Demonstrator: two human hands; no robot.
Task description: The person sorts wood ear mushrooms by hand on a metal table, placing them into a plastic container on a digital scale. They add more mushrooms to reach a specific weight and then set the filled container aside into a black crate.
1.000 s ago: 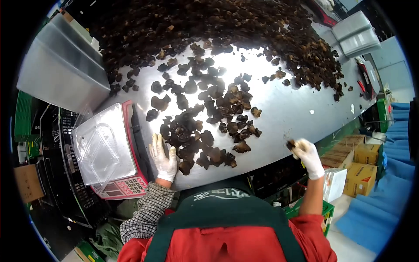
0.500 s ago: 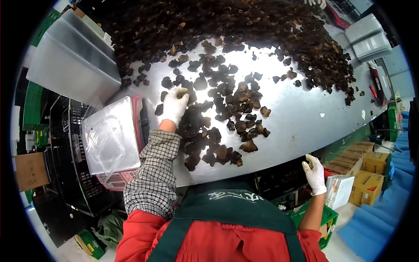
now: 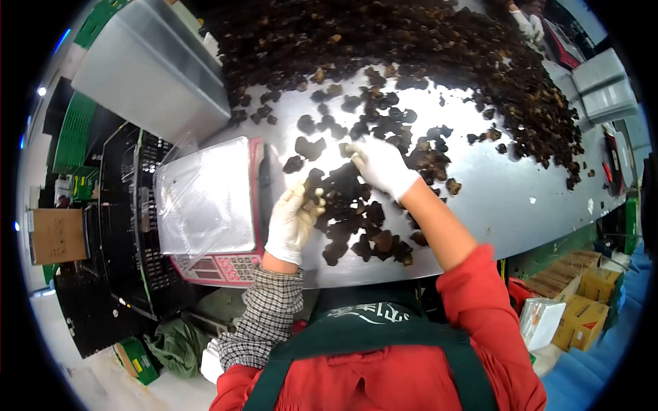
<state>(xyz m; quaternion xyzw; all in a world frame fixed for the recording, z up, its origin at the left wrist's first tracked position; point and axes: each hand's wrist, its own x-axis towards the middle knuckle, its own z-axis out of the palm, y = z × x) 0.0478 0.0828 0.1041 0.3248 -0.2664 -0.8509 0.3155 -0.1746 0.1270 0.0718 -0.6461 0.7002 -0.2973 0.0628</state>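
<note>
My left hand [image 3: 293, 220], in a white glove, is beside the scale at the left edge of the loose pieces. Its fingers curl around a dark wood ear mushroom [image 3: 314, 182]. Farther in over the table, my right hand [image 3: 384, 166], gloved too, has its fingertips closed on a small brownish wood ear mushroom [image 3: 345, 149]. Below both hands lies a loose patch of wood ear mushrooms [image 3: 348, 218] on the shiny metal table [image 3: 507, 205]. A large heap of them [image 3: 384, 41] covers the far side.
A red-framed weighing scale [image 3: 205, 198] with a clear plastic sheet over it stands at my left. Behind it are stacked clear plastic boxes [image 3: 147, 75]. At the far right, another person's gloved hands [image 3: 531, 27] are by the heap, near more clear boxes [image 3: 603, 85].
My right hand has come up from beside the table edge to the mushrooms. My left hand has drawn back toward me, now with a mushroom in its fingers. The view has shifted.
</note>
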